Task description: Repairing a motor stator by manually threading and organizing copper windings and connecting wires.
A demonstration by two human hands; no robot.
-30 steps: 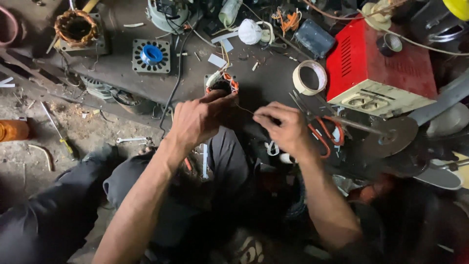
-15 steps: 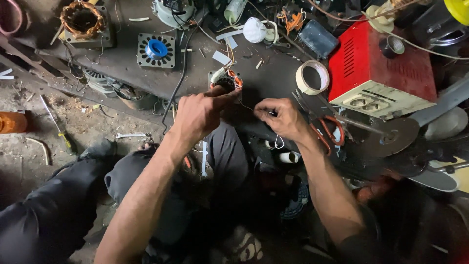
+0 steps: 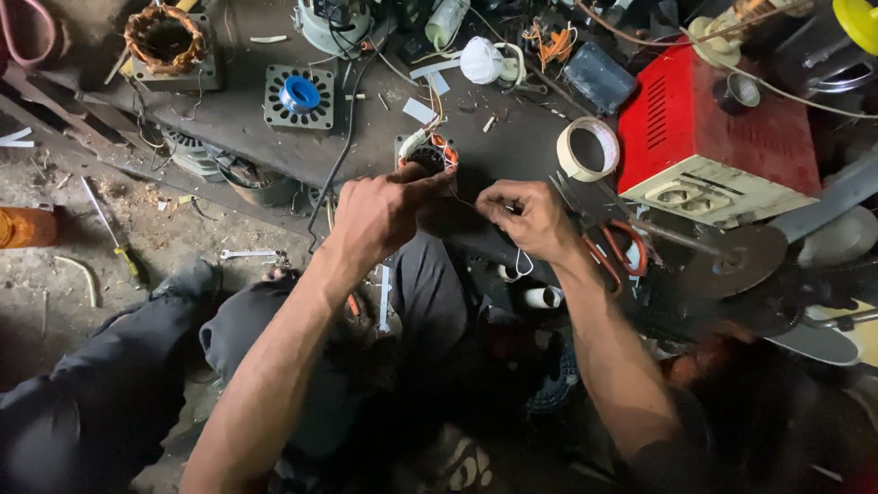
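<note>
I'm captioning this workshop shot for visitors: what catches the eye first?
The red box at upper right stands out. At centre, the left hand grips a small motor stator while the right hand pinches a thin white thread. A tape roll lies between hands and box.

Left hand [image 3: 380,212] grips small motor stator [image 3: 428,157] on dark counter [image 3: 274,137]. Right hand [image 3: 526,217] pinches thin white thread [image 3: 521,265] just beside it. Tape roll [image 3: 587,149] and red box [image 3: 722,137] lie to the right.

Cluttered dark workbench [image 3: 512,155], tape roll [image 3: 587,148]
</note>
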